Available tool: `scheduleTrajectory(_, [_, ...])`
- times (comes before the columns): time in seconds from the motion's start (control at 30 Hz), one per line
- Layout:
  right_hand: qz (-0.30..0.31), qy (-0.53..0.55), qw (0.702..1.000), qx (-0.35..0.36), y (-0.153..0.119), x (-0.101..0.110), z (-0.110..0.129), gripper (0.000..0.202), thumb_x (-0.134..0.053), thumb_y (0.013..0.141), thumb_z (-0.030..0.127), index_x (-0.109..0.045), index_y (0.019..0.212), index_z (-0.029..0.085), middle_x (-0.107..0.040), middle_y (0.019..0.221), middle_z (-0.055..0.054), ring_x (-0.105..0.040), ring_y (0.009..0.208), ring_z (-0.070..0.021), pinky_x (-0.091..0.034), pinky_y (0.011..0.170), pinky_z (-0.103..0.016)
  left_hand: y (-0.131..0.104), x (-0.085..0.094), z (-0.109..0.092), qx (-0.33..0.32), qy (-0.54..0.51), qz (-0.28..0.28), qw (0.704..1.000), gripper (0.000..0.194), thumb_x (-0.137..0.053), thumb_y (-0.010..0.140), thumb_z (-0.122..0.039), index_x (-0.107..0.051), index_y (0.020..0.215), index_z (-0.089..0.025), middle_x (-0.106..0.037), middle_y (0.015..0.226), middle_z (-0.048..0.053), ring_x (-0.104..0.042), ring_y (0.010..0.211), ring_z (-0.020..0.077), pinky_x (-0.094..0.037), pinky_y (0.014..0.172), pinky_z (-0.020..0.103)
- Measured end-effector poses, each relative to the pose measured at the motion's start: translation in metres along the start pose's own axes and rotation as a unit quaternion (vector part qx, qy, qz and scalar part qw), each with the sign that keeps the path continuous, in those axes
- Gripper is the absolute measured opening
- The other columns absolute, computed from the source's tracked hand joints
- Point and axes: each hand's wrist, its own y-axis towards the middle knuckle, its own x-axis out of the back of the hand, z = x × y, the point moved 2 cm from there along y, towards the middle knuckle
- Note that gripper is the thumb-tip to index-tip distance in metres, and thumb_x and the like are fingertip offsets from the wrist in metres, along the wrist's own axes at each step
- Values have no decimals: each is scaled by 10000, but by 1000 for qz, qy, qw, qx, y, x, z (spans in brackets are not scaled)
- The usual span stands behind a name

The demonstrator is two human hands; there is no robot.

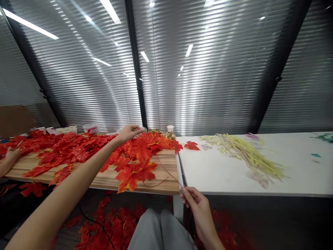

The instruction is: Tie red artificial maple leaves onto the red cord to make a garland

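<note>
My right hand (199, 206), low in the middle of the head view, pinches a thin reddish-brown cord (166, 170) between thumb and fingertips. The cord runs up over the table edge to the red artificial maple leaves (142, 147); a loop of it lies on the wood. Stretched across the table, my left hand (130, 132) is at the far side of the leaf pile, its fingers closed together. Something clear and shiny shows by its fingertips, but whatever it holds I cannot make out.
A wood-topped table (163, 185) adjoins a white table (299, 173) bearing a bundle of yellow stems (247, 152). A paper cup (170, 128) and plastic tubs (91, 128) stand at the back. Fallen leaves (117, 225) cover the floor. Another person's hand (13, 156) is at far left.
</note>
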Motion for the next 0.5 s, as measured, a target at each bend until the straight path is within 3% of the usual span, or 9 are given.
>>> scheduleTrajectory(0.1, [-38, 1, 999, 39, 1, -2, 20, 279, -667, 679, 398, -644, 782, 140, -608, 655, -33, -503, 582, -116, -392, 530, -218, -26, 4, 1, 55, -83, -12, 995, 391, -531, 722, -532, -593, 722, -146, -366, 449, -53, -310, 414, 72, -228, 419, 193])
scheduleTrajectory(0.2, [-43, -15, 996, 79, 0, -7, 44, 270, -650, 701, 384, -637, 833, 148, -628, 717, -41, -540, 649, -137, -438, 620, -250, -64, 6, -10, 56, -176, 44, 982, 340, -534, 754, -490, -561, 712, -153, -420, 479, -40, -379, 451, 81, -301, 456, 188])
scheduleTrajectory(0.27, [-33, -29, 994, 103, -4, -11, 60, 263, -627, 726, 374, -631, 859, 148, -636, 750, -53, -560, 682, -152, -457, 650, -271, -91, 9, -24, 21, -264, 135, 955, 336, -536, 764, -471, -553, 657, -153, -485, 526, -9, -454, 517, 104, -378, 535, 218])
scheduleTrajectory(0.33, [-17, -45, 990, 130, -11, -16, 74, 246, -611, 745, 359, -627, 874, 150, -640, 775, -62, -577, 713, -165, -473, 670, -285, -114, 14, -41, -23, -306, 262, 915, 358, -539, 752, -487, -598, 625, -157, -555, 548, 37, -511, 553, 142, -420, 575, 261])
scheduleTrajectory(0.4, [6, -65, 985, 160, -20, -21, 86, 210, -594, 765, 336, -625, 874, 159, -639, 794, -64, -587, 738, -171, -481, 692, -292, -132, 20, -61, -72, -265, 429, 860, 319, -566, 731, -479, -688, 676, -190, -650, 681, 93, -586, 657, 198, -459, 654, 313])
scheduleTrajectory(0.43, [16, -79, 981, 179, -24, -23, 92, 187, -581, 778, 323, -624, 869, 165, -636, 798, -64, -590, 746, -173, -483, 699, -293, -139, 24, -71, -80, -234, 486, 838, 284, -557, 739, -472, -715, 770, -238, -678, 795, 94, -609, 745, 222, -464, 718, 340])
scheduleTrajectory(0.5, [31, -123, 966, 226, -31, -26, 102, 148, -544, 809, 294, -620, 855, 176, -626, 793, -64, -589, 752, -174, -483, 694, -293, -148, 29, -91, -100, -187, 547, 810, 243, -521, 777, -422, -683, 943, -350, -680, 942, 52, -617, 869, 231, -457, 799, 358])
